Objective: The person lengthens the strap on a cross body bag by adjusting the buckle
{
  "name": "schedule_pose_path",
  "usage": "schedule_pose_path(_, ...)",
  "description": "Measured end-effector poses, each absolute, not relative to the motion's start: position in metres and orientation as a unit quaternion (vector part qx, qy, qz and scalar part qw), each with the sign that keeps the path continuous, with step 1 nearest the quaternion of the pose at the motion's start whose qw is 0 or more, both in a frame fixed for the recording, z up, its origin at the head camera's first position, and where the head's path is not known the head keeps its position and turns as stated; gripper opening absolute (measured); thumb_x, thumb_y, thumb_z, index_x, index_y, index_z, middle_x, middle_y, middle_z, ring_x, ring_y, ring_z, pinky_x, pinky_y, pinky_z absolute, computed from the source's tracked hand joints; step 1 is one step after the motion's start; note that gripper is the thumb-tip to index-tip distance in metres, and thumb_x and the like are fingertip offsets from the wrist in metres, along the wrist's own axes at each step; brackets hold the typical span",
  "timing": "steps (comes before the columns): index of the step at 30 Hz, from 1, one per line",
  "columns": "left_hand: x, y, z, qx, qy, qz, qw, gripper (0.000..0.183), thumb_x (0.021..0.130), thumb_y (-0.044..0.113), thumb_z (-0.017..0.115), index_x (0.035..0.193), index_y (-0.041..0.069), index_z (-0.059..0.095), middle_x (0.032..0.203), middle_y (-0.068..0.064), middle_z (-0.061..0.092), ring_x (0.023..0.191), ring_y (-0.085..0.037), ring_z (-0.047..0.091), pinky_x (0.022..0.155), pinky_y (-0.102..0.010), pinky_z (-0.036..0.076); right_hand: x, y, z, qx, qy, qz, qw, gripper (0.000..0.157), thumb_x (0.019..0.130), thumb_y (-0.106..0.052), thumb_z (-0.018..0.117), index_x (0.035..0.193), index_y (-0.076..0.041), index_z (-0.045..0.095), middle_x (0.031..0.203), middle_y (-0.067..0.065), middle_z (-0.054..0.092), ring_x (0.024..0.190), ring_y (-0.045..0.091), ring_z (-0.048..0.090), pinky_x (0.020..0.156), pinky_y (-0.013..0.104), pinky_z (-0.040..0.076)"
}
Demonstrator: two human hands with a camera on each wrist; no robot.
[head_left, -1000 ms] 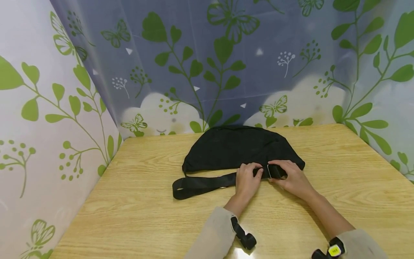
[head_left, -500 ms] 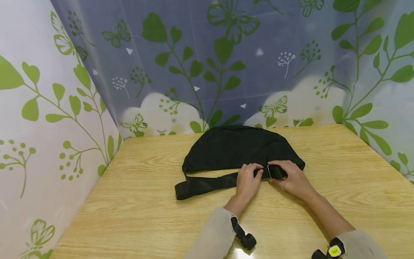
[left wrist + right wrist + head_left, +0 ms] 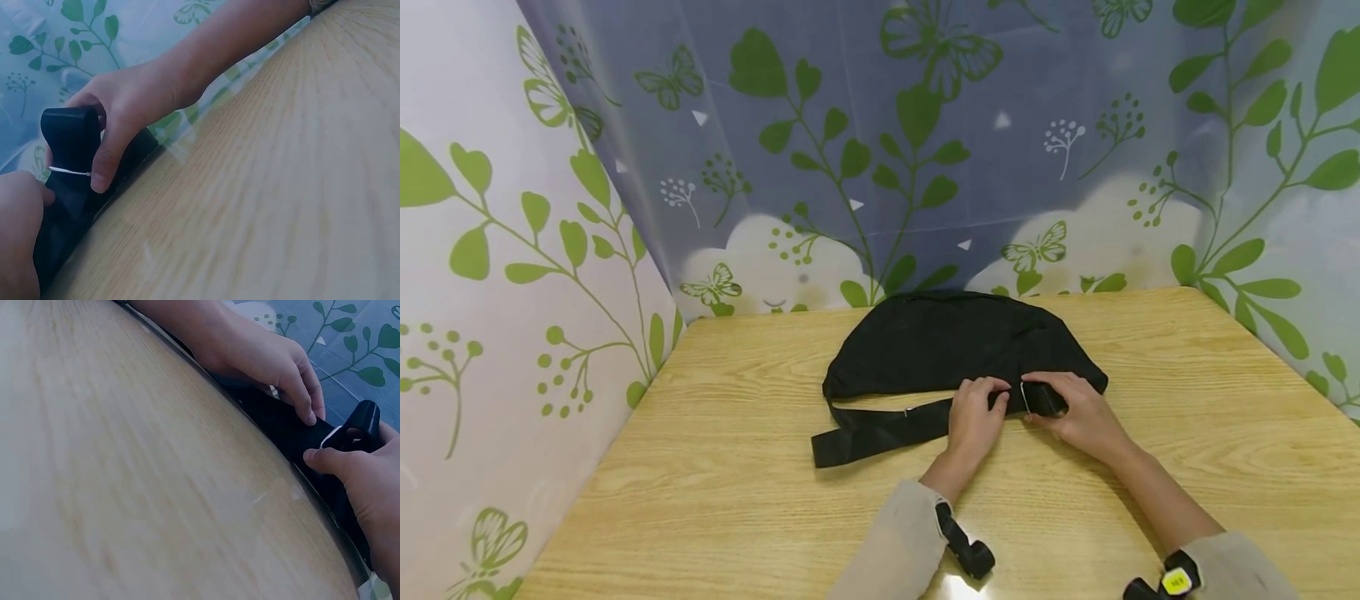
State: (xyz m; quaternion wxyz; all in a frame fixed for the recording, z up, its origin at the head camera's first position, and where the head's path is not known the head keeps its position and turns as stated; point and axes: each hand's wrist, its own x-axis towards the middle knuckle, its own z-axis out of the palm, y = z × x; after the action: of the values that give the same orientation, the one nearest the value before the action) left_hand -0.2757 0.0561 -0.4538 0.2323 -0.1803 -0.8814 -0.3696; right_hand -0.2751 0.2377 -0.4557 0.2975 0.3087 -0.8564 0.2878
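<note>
A black half-moon waist bag [image 3: 955, 342] lies flat on the table, straight edge towards me. Its black webbing strap [image 3: 880, 435] runs along that edge, folded over at the left end. My left hand [image 3: 976, 423] pinches the strap just left of a thin metal slider [image 3: 1023, 397]. With thumb and fingers, my right hand [image 3: 1078, 418] grips the slider and the webbing there. In the left wrist view a loop of webbing [image 3: 70, 128] stands up above the slider [image 3: 69, 171], beside my right thumb. A second small metal piece [image 3: 907, 411] shows farther left on the strap.
The wood-grain table [image 3: 700, 500] reaches back to a blue curtain [image 3: 820, 108] printed with leaves and butterflies. Pale printed curtains hang at the left [image 3: 497, 317] and right. Black wrist straps with cameras [image 3: 966, 546] sit over beige sleeves [image 3: 887, 542].
The strap's left end has turned over and shifted slightly right; its open loop now lies as a flat fold. Both hands stay almost where they were, still holding the strap.
</note>
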Motion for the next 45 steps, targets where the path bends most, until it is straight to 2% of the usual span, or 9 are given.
schedule_pose_path(12, -0.2744, 0.0564, -0.4528, -0.191, -0.884, -0.369, 0.216, 0.009, 0.087, 0.018, 0.065, 0.094, 0.017, 0.07, 0.091, 0.007, 0.064, 0.081, -0.009, 0.051, 0.072, -0.02, 0.042, -0.2765, 0.2399, -0.4578, 0.312, -0.872, 0.23, 0.301, 0.067, 0.06, -0.02, 0.086, 0.119, -0.007, 0.057, 0.111, 0.01, 0.061, 0.095, 0.03, 0.056, 0.078, 0.047, 0.039)
schedule_pose_path(19, -0.2744, 0.0547, -0.4528, -0.192, -0.882, -0.368, 0.224, 0.008, 0.086, 0.018, 0.066, 0.092, 0.017, 0.071, 0.09, 0.008, 0.065, 0.08, -0.01, 0.052, 0.072, -0.021, 0.041, -0.2741, 0.2392, -0.4546, 0.293, -0.894, 0.236, 0.244, 0.066, 0.058, 0.0, 0.079, 0.117, -0.005, 0.052, 0.108, 0.012, 0.06, 0.093, 0.03, 0.055, 0.079, 0.045, 0.035)
schedule_pose_path(24, -0.2753, 0.0544, -0.4541, -0.194, -0.88, -0.358, 0.243, 0.007, 0.085, 0.017, 0.068, 0.091, 0.019, 0.071, 0.088, 0.009, 0.062, 0.082, -0.01, 0.049, 0.075, -0.021, 0.04, -0.273, 0.2394, -0.4527, 0.29, -0.894, 0.25, 0.233, 0.056, 0.061, 0.007, 0.077, 0.111, -0.004, 0.056, 0.103, 0.01, 0.06, 0.092, 0.03, 0.055, 0.078, 0.044, 0.035)
schedule_pose_path(28, -0.2765, 0.0543, -0.4548, -0.203, -0.876, -0.326, 0.291, 0.013, 0.079, 0.014, 0.074, 0.089, 0.021, 0.069, 0.084, 0.008, 0.056, 0.082, -0.01, 0.046, 0.076, -0.022, 0.037, -0.2728, 0.2402, -0.4536, 0.303, -0.885, 0.24, 0.258, 0.045, 0.066, 0.005, 0.076, 0.107, -0.002, 0.059, 0.101, 0.01, 0.061, 0.087, 0.028, 0.056, 0.074, 0.043, 0.038)
schedule_pose_path(31, -0.2764, 0.0543, -0.4542, -0.226, -0.872, -0.311, 0.304, 0.022, 0.074, 0.01, 0.076, 0.091, 0.02, 0.066, 0.078, 0.007, 0.05, 0.076, -0.01, 0.044, 0.07, -0.02, 0.035, -0.2735, 0.2412, -0.4547, 0.317, -0.873, 0.236, 0.285, 0.04, 0.067, 0.004, 0.076, 0.104, -0.002, 0.061, 0.097, 0.008, 0.061, 0.083, 0.024, 0.055, 0.069, 0.04, 0.04)
schedule_pose_path(35, -0.2757, 0.0551, -0.4533, -0.259, -0.88, -0.315, 0.244, 0.034, 0.073, 0.003, 0.074, 0.101, 0.015, 0.059, 0.078, 0.007, 0.047, 0.072, -0.008, 0.043, 0.064, -0.015, 0.034, -0.2753, 0.2427, -0.4568, 0.335, -0.857, 0.234, 0.313, 0.034, 0.066, 0.004, 0.076, 0.097, -0.003, 0.063, 0.09, 0.005, 0.062, 0.077, 0.02, 0.054, 0.064, 0.037, 0.039)
schedule_pose_path(39, -0.275, 0.0558, -0.4538, -0.274, -0.895, -0.301, 0.184, 0.046, 0.073, 0.002, 0.073, 0.114, 0.015, 0.054, 0.088, 0.005, 0.05, 0.08, -0.009, 0.046, 0.07, -0.016, 0.038, -0.2765, 0.243, -0.4593, 0.34, -0.851, 0.235, 0.325, 0.032, 0.065, 0.003, 0.077, 0.094, -0.005, 0.064, 0.086, 0.003, 0.062, 0.075, 0.018, 0.053, 0.063, 0.035, 0.039)
schedule_pose_path(42, -0.275, 0.0566, -0.4543, -0.283, -0.904, -0.275, 0.167, 0.054, 0.074, 0.01, 0.075, 0.122, 0.018, 0.051, 0.098, 0.002, 0.051, 0.088, -0.012, 0.048, 0.078, -0.019, 0.04, -0.2767, 0.2425, -0.4597, 0.334, -0.851, 0.238, 0.328, 0.031, 0.066, 0.003, 0.077, 0.093, -0.005, 0.065, 0.086, 0.002, 0.061, 0.075, 0.018, 0.054, 0.063, 0.035, 0.039)
schedule_pose_path(45, -0.2764, 0.0581, -0.4555, -0.29, -0.91, -0.247, 0.165, 0.064, 0.073, 0.027, 0.079, 0.127, 0.021, 0.046, 0.104, 0.0, 0.051, 0.092, -0.013, 0.048, 0.082, -0.021, 0.04, -0.2771, 0.2421, -0.4589, 0.319, -0.854, 0.248, 0.328, 0.029, 0.067, 0.003, 0.076, 0.093, -0.005, 0.065, 0.085, 0.001, 0.061, 0.075, 0.018, 0.054, 0.063, 0.035, 0.038)
